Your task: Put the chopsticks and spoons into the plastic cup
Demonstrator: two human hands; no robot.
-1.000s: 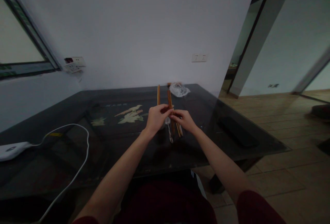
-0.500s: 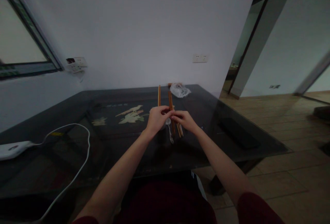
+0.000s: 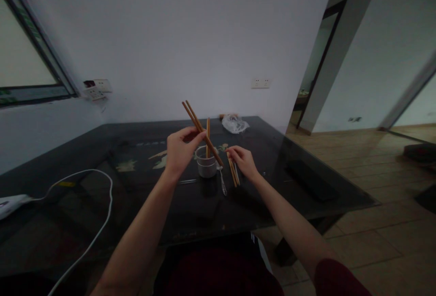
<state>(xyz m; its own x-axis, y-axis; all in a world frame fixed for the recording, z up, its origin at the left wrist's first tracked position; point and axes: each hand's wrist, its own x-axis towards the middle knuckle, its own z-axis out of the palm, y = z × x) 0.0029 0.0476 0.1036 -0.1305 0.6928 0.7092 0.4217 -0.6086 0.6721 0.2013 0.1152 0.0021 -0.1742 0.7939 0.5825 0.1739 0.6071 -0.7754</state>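
Observation:
My left hand (image 3: 184, 150) is closed around a pair of brown wooden chopsticks (image 3: 196, 121). They slant over the cup, with their lower ends by its right rim. Other chopsticks (image 3: 208, 130) stand upright in the metal cup (image 3: 207, 168). Right of it lies a metal spoon (image 3: 223, 183) with a patterned handle. My right hand (image 3: 242, 159) pinches at the far end of more chopsticks (image 3: 233, 172) lying on the table. A pale, slim utensil (image 3: 237, 173) beside them is partly hidden by that hand.
A crumpled clear plastic bag (image 3: 235, 124) lies at the back of the dark glossy table (image 3: 190, 214). On the right is a flat black object (image 3: 311, 180). A white power strip (image 3: 15, 203) and its cable (image 3: 108, 214) occupy the left side.
My hands have separated. The left has moved left and lifted the brown chopsticks from the table, tilting them over the cup, which has come into view. My right hand stays by the other chopsticks.

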